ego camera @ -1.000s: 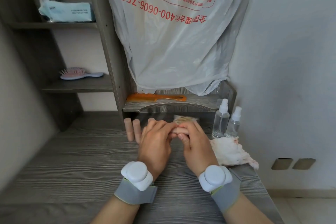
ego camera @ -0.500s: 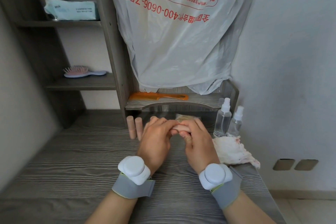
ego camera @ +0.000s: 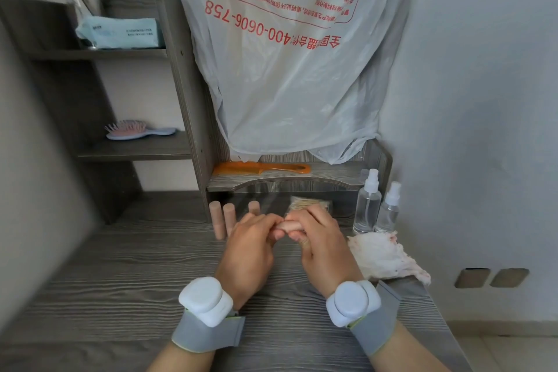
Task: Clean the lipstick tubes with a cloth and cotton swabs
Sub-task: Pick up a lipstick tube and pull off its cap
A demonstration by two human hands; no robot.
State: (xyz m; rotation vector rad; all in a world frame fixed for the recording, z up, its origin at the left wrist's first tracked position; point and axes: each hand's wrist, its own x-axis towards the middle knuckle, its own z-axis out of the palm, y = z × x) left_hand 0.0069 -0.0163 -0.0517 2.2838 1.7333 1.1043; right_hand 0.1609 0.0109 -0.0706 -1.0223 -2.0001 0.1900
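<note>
My left hand (ego camera: 250, 251) and my right hand (ego camera: 324, 248) meet over the middle of the desk, both gripping one pale pink lipstick tube (ego camera: 291, 225) held sideways between them. Three more pink lipstick tubes (ego camera: 222, 219) stand upright just behind and left of my left hand. A clear bag of cotton swabs (ego camera: 308, 204) lies behind my fingers, partly hidden. A crumpled white cloth (ego camera: 383, 254) with pink stains lies right of my right hand.
Two clear spray bottles (ego camera: 367, 205) stand at the back right. An orange comb (ego camera: 262, 167) lies on the low shelf under a hanging plastic bag (ego camera: 290, 69). A hairbrush (ego camera: 136, 130) and a tissue pack (ego camera: 120, 32) sit on the left shelves. The grey wood desk (ego camera: 120, 281) ends at the right.
Both hands stay closed on the same tube; the fingers shift slightly around it. The view has tilted a little.
</note>
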